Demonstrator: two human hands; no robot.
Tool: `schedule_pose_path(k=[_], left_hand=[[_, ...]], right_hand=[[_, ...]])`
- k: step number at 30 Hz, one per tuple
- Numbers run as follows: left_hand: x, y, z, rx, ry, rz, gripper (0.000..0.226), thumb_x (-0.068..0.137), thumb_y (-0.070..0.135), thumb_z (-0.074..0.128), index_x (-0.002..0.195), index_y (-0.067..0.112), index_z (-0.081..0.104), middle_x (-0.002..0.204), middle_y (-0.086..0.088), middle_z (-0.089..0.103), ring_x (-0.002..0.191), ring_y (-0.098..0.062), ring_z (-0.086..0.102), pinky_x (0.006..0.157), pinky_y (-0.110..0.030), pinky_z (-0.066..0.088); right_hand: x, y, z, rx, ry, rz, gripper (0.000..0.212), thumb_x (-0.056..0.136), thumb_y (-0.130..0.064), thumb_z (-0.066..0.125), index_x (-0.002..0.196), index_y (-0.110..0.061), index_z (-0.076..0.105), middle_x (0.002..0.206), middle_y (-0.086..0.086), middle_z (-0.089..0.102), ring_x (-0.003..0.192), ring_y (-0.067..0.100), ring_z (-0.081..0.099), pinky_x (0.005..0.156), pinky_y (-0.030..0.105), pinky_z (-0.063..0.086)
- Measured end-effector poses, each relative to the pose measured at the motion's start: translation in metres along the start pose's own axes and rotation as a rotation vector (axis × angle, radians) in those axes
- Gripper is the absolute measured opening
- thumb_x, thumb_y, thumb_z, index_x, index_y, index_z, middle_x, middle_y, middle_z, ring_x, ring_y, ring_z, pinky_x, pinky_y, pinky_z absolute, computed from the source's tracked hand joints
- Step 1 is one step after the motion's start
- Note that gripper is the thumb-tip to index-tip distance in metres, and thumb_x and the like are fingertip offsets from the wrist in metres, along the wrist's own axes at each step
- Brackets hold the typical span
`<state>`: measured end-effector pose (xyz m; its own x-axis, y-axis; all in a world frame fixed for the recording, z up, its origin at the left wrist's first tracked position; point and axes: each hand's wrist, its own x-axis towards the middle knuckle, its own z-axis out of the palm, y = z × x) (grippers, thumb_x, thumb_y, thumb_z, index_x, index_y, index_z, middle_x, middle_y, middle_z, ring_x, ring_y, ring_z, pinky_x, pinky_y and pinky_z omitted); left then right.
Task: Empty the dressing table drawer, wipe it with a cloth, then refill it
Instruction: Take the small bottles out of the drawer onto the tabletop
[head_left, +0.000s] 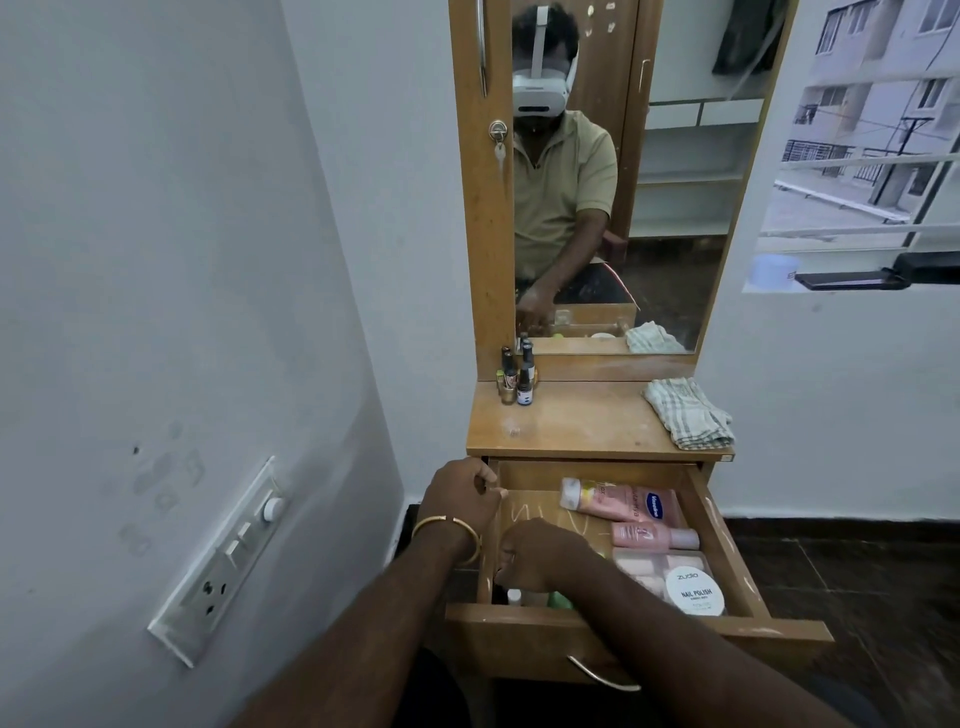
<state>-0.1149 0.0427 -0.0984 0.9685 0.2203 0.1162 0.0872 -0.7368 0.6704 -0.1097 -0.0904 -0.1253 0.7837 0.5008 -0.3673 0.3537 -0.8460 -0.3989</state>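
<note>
- The drawer (727, 551) stands pulled open below the dressing table top (582, 426), so its contents can be lifted out; emptying looks partly done.
- Small bottles (517, 379) stand at the top's 10 o'clock corner, likely parked there already. The folded cloth (688, 418) waits at 3 o'clock for wiping.
- The left hand (460, 501) curls its fingers over the drawer's left wall, seemingly steadying it.
- The right hand (540, 558) is curled down in the drawer's near-left corner; whether it grips anything I cannot tell.
- From that hand, the pink tubes (623, 506) lie at 1 to 2 o'clock, the nail polish tub (695, 590) at 4 o'clock, and a small white-capped bottle (514, 596) just beneath at 7 o'clock.
</note>
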Motion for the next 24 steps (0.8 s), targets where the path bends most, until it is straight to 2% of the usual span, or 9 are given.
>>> schedule_pose_path(k=[6,9,12,14,16,19,21,24], left_hand=[[-0.001,-0.002,0.001,0.0,-0.023,0.002,0.005,0.083,0.02,0.068,0.088,0.02,0.069,0.099,0.006,0.068,0.09,-0.015,0.063,0.081,-0.031,0.054],[-0.003,-0.006,0.002,-0.031,-0.1,0.015,0.018,0.083,0.006,0.059,0.091,0.018,0.07,0.092,0.007,0.066,0.086,-0.01,0.06,0.076,-0.022,0.051],[-0.004,-0.008,0.004,-0.067,-0.186,0.036,0.026,0.084,-0.001,0.055,0.098,0.015,0.07,0.095,0.005,0.065,0.089,-0.009,0.059,0.072,-0.014,0.046],[-0.004,-0.008,0.004,-0.063,-0.261,0.055,0.029,0.082,-0.003,0.057,0.101,0.016,0.068,0.097,0.005,0.065,0.094,-0.012,0.061,0.073,-0.013,0.046],[-0.004,-0.007,0.005,-0.039,-0.35,0.059,0.033,0.075,-0.004,0.069,0.101,0.017,0.068,0.093,0.008,0.062,0.09,-0.011,0.06,0.068,-0.011,0.043],[-0.001,-0.004,0.006,-0.01,-0.365,0.048,0.036,0.065,0.005,0.083,0.093,0.021,0.066,0.092,0.006,0.064,0.085,-0.014,0.06,0.07,-0.02,0.049],[0.0,-0.002,0.006,-0.007,-0.327,0.069,0.028,0.067,0.011,0.083,0.081,0.025,0.063,0.086,0.005,0.064,0.08,-0.015,0.06,0.069,-0.023,0.05],[0.0,0.0,0.005,-0.017,-0.266,0.075,0.02,0.068,0.011,0.082,0.078,0.013,0.064,0.076,0.0,0.06,0.072,-0.016,0.055,0.068,-0.027,0.049]], right_hand=[[-0.004,-0.006,-0.001,-0.081,0.066,0.013,0.03,0.09,-0.039,0.06,0.11,-0.018,0.066,0.112,0.002,0.066,0.102,0.019,0.062,0.073,0.029,0.043],[-0.007,-0.007,-0.009,-0.057,0.06,-0.016,0.026,0.092,-0.033,0.06,0.106,-0.014,0.067,0.111,0.004,0.066,0.1,0.018,0.062,0.076,0.028,0.043],[-0.012,-0.005,-0.026,-0.044,0.061,-0.057,0.015,0.092,-0.026,0.059,0.082,-0.016,0.063,0.089,0.001,0.064,0.079,0.012,0.054,0.07,0.025,0.04],[-0.013,-0.005,-0.039,-0.017,0.084,-0.074,0.024,0.092,-0.027,0.056,0.069,-0.02,0.057,0.073,-0.003,0.059,0.065,0.008,0.049,0.061,0.024,0.038],[-0.012,-0.006,-0.052,0.035,0.124,-0.073,0.033,0.093,-0.037,0.052,0.065,-0.021,0.058,0.066,-0.005,0.058,0.062,0.009,0.051,0.06,0.026,0.039],[-0.009,-0.006,-0.071,0.039,0.176,-0.071,0.042,0.091,-0.037,0.053,0.053,-0.021,0.05,0.056,-0.003,0.049,0.054,0.013,0.042,0.055,0.028,0.034],[-0.007,-0.005,-0.078,0.063,0.209,-0.071,0.042,0.088,-0.034,0.057,0.051,-0.017,0.046,0.057,0.002,0.046,0.055,0.017,0.039,0.056,0.031,0.032],[-0.005,0.0,-0.08,0.118,0.241,-0.082,0.035,0.084,-0.035,0.06,0.058,-0.013,0.053,0.065,0.007,0.049,0.061,0.019,0.042,0.058,0.036,0.034]])
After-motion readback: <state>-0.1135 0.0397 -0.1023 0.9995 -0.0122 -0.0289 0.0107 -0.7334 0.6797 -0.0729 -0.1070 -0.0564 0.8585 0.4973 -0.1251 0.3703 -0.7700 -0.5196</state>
